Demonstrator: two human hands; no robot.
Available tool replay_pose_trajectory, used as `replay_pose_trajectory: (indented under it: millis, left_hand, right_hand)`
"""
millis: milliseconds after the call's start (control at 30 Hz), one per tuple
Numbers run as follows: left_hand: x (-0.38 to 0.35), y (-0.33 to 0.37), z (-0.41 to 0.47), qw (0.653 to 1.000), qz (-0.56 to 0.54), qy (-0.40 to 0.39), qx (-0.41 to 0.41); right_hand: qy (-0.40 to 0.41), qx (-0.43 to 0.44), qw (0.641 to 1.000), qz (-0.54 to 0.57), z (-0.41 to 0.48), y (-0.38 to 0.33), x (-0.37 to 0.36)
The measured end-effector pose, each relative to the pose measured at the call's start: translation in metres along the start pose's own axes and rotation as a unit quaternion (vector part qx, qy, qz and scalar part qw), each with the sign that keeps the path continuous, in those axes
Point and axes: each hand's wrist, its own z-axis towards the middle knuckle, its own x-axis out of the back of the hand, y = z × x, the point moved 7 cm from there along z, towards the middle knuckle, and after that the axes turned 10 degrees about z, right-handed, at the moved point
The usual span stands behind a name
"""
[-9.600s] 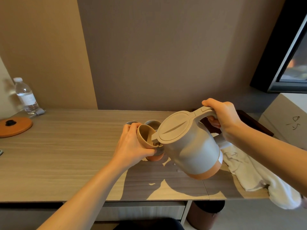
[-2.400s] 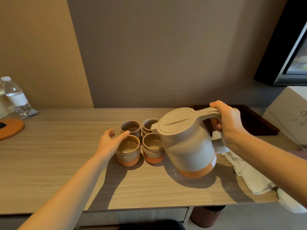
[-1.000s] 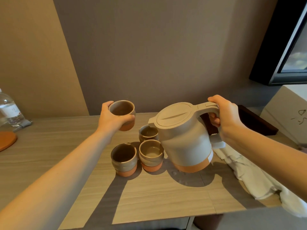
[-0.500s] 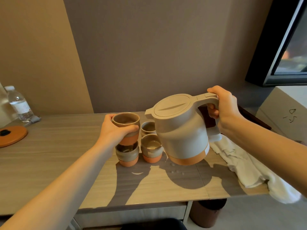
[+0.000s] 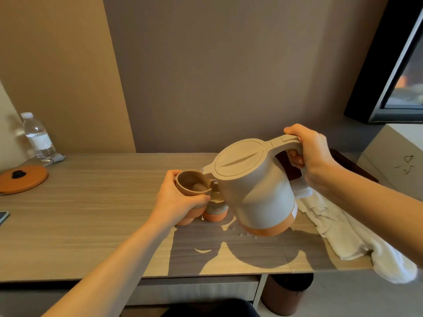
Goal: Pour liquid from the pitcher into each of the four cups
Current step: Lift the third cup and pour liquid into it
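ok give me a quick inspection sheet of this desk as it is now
surface: wooden desk, drops of liquid below the pitcher base.
job's things: pitcher lifted and tilted, spout at the rim of the held cup; another cup stands on the desk beneath; the rest are hidden.
clutter: white towel, water bottle, orange lid, phone corner, dark tray.
grippers: left hand holds the cup; right hand grips the pitcher handle.
cables: nothing seen.
surroundings: wall behind, window at right, bin under the desk.
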Motion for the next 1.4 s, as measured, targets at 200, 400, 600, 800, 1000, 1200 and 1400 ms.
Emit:
replay_pose_trajectory:
  millis: [200, 400, 600, 800, 1000, 1200, 1400]
  left_hand:
    - [-0.001, 0.008, 0.000, 1.000, 0.010, -0.008, -0.021]
    - [-0.002, 0.013, 0.002, 0.999, 0.013, -0.020, -0.035]
    - [-0.004, 0.011, 0.003, 0.999, 0.017, -0.008, -0.038]
    - [-0.004, 0.009, 0.003, 0.998, 0.033, 0.004, -0.044]
    - [-0.004, 0.008, 0.001, 0.998, 0.032, -0.001, -0.050]
    - [-0.007, 0.006, 0.002, 0.996, 0.072, -0.002, -0.061]
    - [-0.009, 0.005, 0.001, 0.993, 0.088, -0.005, -0.081]
  right_hand:
    - [-0.004, -0.004, 1.000, -0.009, -0.001, 0.005, 0.002]
    - [0.002, -0.014, 1.000, -0.016, -0.003, 0.009, 0.006]
    - [0.003, -0.013, 1.000, -0.026, -0.003, 0.008, 0.007]
    - [-0.006, -0.009, 0.999, -0.039, -0.003, 0.005, 0.004]
    - [-0.004, -0.001, 0.998, -0.062, -0.004, 0.001, -0.001]
    - [-0.020, 0.014, 0.996, -0.089, -0.004, -0.003, -0.008]
    - [-0.032, 0.029, 0.993, -0.114, -0.002, -0.006, -0.013]
